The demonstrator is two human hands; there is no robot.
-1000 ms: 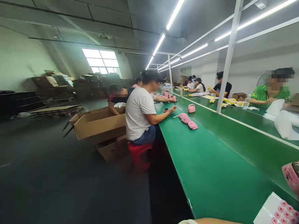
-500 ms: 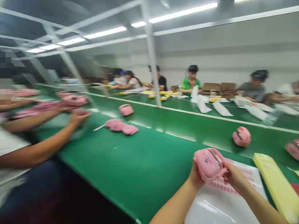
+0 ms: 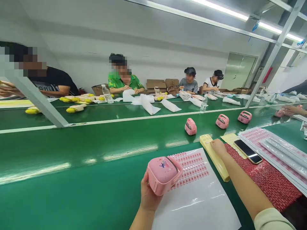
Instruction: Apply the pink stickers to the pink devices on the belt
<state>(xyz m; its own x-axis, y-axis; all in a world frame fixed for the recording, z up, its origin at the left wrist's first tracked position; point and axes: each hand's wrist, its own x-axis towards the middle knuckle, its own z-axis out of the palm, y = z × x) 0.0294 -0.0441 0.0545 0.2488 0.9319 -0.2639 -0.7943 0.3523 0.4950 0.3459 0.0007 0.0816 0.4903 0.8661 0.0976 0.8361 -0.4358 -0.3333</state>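
Observation:
My left hand (image 3: 150,193) grips a pink portable speaker (image 3: 161,174) from below and its left side. The device is boxy and rounded, with a carry handle and a small printed picture, and it is tilted above a white sticker sheet (image 3: 192,204). Rows of small pink oval stickers (image 3: 195,166) cover the sheet's upper part. To the right, my right hand (image 3: 217,147) is closed, with its fingers against the upper part of a long pale-yellow bundle (image 3: 219,164). Its fingertips are partly hidden, so I cannot make out what they pinch.
Several pink speakers stand beyond, the nearest one (image 3: 190,126) on the green strip. A phone (image 3: 248,151) rests on yellow paper and red patterned material (image 3: 261,175). More sticker sheets (image 3: 254,135) lie right. A slanted metal post (image 3: 35,95) stands left; co-workers sit opposite.
The view has swung right. My right hand has let go of the pink speaker and moved to the yellow bundle, while my left hand keeps holding the speaker.

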